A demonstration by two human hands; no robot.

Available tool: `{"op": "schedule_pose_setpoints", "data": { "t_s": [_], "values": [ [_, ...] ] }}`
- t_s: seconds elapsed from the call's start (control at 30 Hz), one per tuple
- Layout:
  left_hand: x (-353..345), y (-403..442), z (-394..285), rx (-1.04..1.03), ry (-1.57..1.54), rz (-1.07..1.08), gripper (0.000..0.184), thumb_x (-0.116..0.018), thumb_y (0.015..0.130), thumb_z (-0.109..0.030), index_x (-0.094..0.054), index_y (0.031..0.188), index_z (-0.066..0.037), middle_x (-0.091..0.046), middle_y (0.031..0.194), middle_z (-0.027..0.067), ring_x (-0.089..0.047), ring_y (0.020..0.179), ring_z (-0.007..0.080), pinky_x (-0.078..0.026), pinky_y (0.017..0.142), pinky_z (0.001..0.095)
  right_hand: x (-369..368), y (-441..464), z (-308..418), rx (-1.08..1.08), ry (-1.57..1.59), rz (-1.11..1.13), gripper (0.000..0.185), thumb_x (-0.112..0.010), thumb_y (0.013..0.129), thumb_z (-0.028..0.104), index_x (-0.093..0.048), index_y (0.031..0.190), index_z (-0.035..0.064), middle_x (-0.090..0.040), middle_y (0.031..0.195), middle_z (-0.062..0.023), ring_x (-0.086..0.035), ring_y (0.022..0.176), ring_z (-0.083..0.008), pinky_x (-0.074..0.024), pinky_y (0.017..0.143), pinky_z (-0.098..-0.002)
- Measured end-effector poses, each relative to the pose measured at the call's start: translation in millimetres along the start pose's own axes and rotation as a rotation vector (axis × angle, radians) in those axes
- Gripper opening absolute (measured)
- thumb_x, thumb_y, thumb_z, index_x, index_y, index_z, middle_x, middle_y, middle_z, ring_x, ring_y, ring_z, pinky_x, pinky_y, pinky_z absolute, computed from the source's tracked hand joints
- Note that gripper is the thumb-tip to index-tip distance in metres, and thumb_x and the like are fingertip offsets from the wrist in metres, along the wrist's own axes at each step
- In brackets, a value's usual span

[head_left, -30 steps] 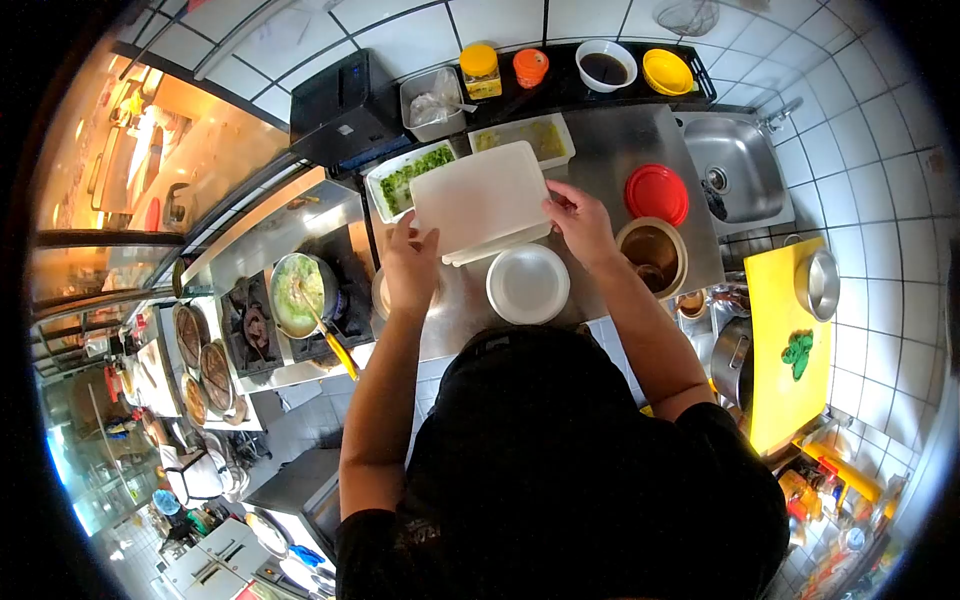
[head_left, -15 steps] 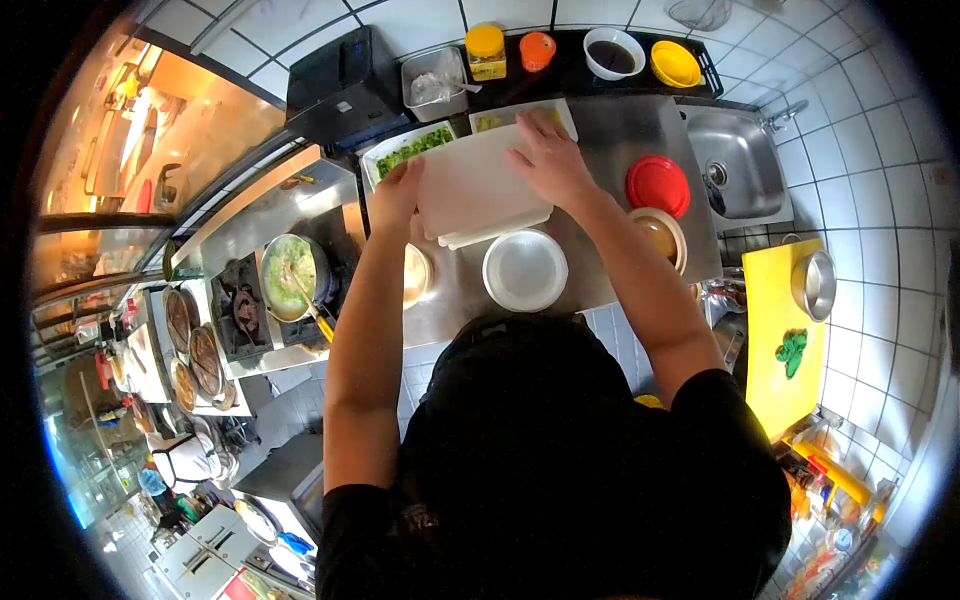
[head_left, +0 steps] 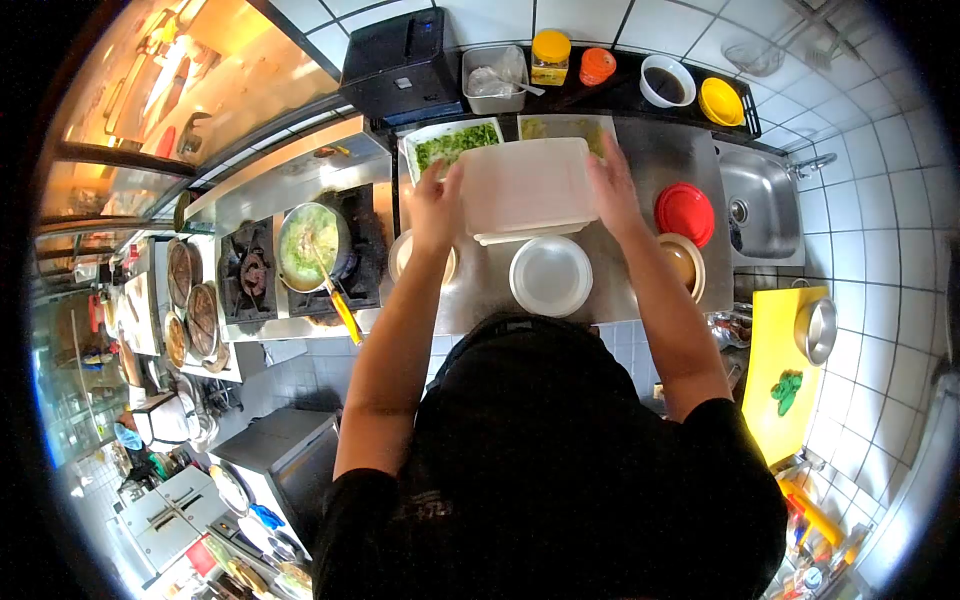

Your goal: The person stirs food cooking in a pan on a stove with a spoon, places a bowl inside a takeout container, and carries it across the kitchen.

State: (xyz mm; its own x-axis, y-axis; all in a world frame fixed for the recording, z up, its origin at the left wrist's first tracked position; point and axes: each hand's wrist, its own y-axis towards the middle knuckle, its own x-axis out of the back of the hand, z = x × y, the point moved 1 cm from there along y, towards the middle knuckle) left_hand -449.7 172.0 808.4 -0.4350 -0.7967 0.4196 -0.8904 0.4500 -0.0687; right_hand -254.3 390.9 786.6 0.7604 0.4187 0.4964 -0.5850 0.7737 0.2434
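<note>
A stack of pale rectangular plastic lids or shallow trays (head_left: 525, 188) lies on the steel counter, just in front of two food containers. My left hand (head_left: 437, 208) is at the stack's left edge, fingers extended upward and apart. Along the right edge is my right hand (head_left: 613, 190), its fingers stretched out and slightly blurred. Behind the stack, a white container of chopped greens (head_left: 452, 142) sits at left; the other container (head_left: 565, 128), partly covered, holds something yellowish. A white round bowl (head_left: 551, 277) stands between my body and the stack.
On the left stove, a pan (head_left: 312, 245) of greenish food holds a yellow-handled utensil (head_left: 345, 312). Red lid (head_left: 684, 214), brown bowl (head_left: 682, 265) and sink (head_left: 757, 200) are at right. A yellow board (head_left: 775, 360) carries green leaves (head_left: 786, 391) and a metal bowl (head_left: 818, 332).
My right hand has moved off the top of the stack to its right edge. My left hand's grip has loosened at the left edge. The stack now lies straighter, and the view has shifted.
</note>
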Motion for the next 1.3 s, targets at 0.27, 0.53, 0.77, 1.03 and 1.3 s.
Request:
{"op": "schedule_pose_setpoints", "data": {
  "t_s": [0.27,0.53,0.77,1.03,1.3],
  "values": [
    [82.2,-125.1,126.1,0.019,0.154,-0.362,0.04,-0.066,0.096,-0.014,-0.048,0.128,0.002,-0.056,0.114,0.0137,-0.059,0.084,0.0186,-0.051,0.07,0.03,34.9,-117.3,-45.3,-0.295,-0.408,0.27,0.049,-0.059,0.096,0.036,-0.059,0.131,0.0017,-0.063,0.126,-0.0227,-0.061,0.116,-0.0395,-0.0478,0.1,-0.0479],
    [69.7,-111.6,184.7,0.479,-0.261,-0.345,0.038,-0.065,0.093,-0.021,-0.051,0.118,0.003,-0.06,0.1,0.0128,-0.064,0.081,0.0201,-0.061,0.059,0.035,17.8,-126.7,-47.7,-0.071,-0.718,0.308,0.041,-0.063,0.093,0.034,-0.064,0.122,0.0045,-0.065,0.12,-0.0202,-0.062,0.113,-0.0382,-0.0528,0.093,-0.0464],
    [70.1,-103.1,193.0,0.508,-0.271,-0.254,0.021,-0.063,0.091,-0.01,-0.057,0.097,0.01,-0.061,0.094,0.0155,-0.067,0.078,0.0232,-0.064,0.061,0.0362,36.6,-121.2,-39.2,-0.035,-0.678,0.336,0.043,-0.063,0.094,0.032,-0.061,0.127,0.0046,-0.063,0.124,-0.0212,-0.062,0.113,-0.039,-0.053,0.094,-0.0468],
    [81.0,-115.3,178.6,0.477,0.058,-0.23,0.029,-0.069,0.086,-0.02,-0.066,0.074,0.007,-0.069,0.064,0.015,-0.067,0.058,0.0194,-0.053,0.053,0.035,-4.7,-149.9,-37.6,-0.122,-0.628,0.476,0.032,-0.062,0.093,0.027,-0.062,0.113,0.002,-0.068,0.108,-0.0235,-0.066,0.102,-0.04,-0.054,0.088,-0.0504],
    [144.0,-107.3,107.0,0.087,0.309,-0.289,0.026,-0.065,0.088,-0.015,-0.064,0.07,0.004,-0.064,0.059,0.0098,-0.058,0.053,0.0135,-0.047,0.049,0.0341,-8.4,-159.5,-67.7,-0.246,-0.393,0.461,0.022,-0.059,0.091,0.021,-0.058,0.099,0.0007,-0.067,0.094,-0.0284,-0.065,0.09,-0.0488,-0.0518,0.081,-0.0577]
  ]
}}
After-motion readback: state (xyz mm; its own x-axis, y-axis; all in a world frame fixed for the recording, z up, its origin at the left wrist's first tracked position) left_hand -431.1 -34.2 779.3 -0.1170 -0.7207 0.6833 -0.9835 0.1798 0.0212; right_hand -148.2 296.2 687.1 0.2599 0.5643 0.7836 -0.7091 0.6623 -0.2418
